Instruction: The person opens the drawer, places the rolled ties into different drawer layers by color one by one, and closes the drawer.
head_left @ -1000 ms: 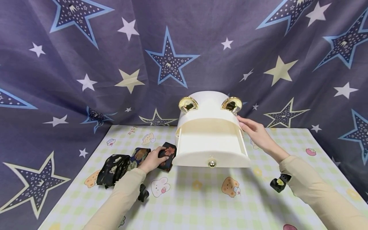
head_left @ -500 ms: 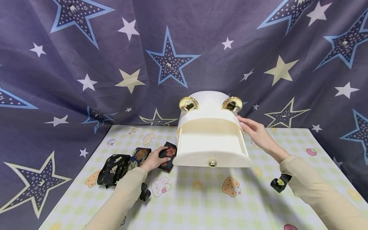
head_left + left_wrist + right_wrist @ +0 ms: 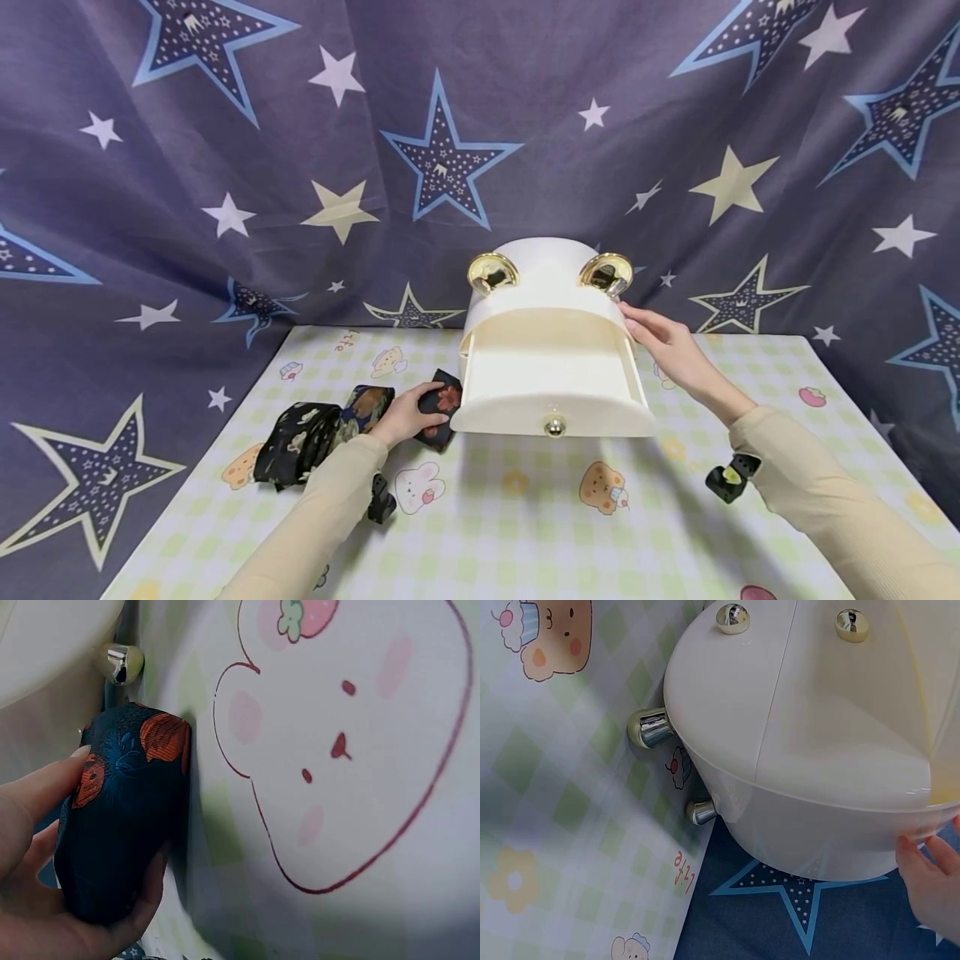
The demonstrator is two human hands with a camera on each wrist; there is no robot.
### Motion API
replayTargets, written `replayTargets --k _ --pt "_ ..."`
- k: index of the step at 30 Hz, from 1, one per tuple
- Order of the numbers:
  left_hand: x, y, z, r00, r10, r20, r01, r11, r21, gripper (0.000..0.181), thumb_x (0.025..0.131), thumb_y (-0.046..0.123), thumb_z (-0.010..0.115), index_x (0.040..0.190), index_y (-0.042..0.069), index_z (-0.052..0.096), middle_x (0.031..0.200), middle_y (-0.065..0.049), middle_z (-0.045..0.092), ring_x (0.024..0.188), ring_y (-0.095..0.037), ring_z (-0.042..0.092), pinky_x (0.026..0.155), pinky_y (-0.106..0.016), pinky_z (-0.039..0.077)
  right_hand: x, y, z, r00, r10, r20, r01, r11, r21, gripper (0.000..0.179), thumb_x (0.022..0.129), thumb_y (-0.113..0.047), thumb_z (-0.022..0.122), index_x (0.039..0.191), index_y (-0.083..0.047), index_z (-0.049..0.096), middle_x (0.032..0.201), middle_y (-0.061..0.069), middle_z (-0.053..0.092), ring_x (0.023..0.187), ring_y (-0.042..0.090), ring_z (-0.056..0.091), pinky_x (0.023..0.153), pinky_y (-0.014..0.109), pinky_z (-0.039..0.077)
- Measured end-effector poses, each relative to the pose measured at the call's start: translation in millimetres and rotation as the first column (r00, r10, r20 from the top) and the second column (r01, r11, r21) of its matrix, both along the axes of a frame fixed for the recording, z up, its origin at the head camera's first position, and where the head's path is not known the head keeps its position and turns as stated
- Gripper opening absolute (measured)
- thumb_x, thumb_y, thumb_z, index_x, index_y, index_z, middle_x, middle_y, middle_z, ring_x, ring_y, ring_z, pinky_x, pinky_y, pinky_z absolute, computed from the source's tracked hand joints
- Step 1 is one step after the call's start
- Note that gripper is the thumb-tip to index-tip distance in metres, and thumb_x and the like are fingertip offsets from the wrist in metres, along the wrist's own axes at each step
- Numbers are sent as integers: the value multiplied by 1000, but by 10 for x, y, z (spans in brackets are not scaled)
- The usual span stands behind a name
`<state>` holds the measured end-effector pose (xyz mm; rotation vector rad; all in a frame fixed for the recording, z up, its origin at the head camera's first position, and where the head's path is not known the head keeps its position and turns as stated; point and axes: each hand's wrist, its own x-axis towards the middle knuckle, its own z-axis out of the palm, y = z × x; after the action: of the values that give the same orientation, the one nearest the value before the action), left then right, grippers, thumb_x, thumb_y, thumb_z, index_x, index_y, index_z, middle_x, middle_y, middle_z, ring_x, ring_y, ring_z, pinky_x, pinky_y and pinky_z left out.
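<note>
My left hand [image 3: 405, 414] grips a dark rolled cloth [image 3: 450, 398] with red flowers, close to the table beside the white drawer box [image 3: 543, 279]. In the left wrist view, the thumb and fingers curl round the sides of this roll [image 3: 124, 817]. Fingers of my right hand [image 3: 667, 346] rest nearly straight against the box's right side; the right wrist view puts their tips at its rim [image 3: 832, 802]. The drawer [image 3: 551, 367] is pulled out, bare inside, with a gold knob [image 3: 554, 427] on its front. Two gold round pieces [image 3: 492, 273] sit on the box top.
Left of my left hand lie a black patterned cloth bundle [image 3: 296, 442] and a blue patterned roll [image 3: 367, 404]. A lower drawer with its own gold knob [image 3: 733, 619] is closed, and gold feet [image 3: 651, 727] support the box. A star-printed curtain [image 3: 450, 183] hangs behind the table.
My left hand has shifted slightly right, bringing the dark flowered roll a little nearer the box. My right hand and the pulled-out drawer hold their places.
</note>
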<state>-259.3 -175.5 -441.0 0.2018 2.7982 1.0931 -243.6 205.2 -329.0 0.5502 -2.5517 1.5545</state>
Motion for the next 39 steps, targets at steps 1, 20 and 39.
replayTargets --k 1,20,39 --pt "1 4 4 1000 -4 0 4 1000 -2 61 77 18 68 131 10 42 132 -21 40 120 -36 38 95 -46 33 0 0 0 1000 -1 1 1 1000 0 46 93 -27 43 132 -1 39 138 12 35 124 29 34 100 42 28" --pt "14 61 5 999 3 -45 -4 1000 -23 62 73 17 71 129 11 45 128 -23 44 109 -37 48 79 -41 42 -3 15 1 1000 1 3 -1 1000 3 46 93 -26 43 132 -2 38 138 12 35 125 30 33 100 43 28" --pt "84 -15 124 997 66 -44 -63 996 68 62 71 16 72 127 11 47 132 -21 40 118 -38 39 91 -49 36 -7 12 -4 1000 3 18 -3 1000 0 47 93 -28 43 133 -3 38 138 12 34 125 30 32 100 44 27"
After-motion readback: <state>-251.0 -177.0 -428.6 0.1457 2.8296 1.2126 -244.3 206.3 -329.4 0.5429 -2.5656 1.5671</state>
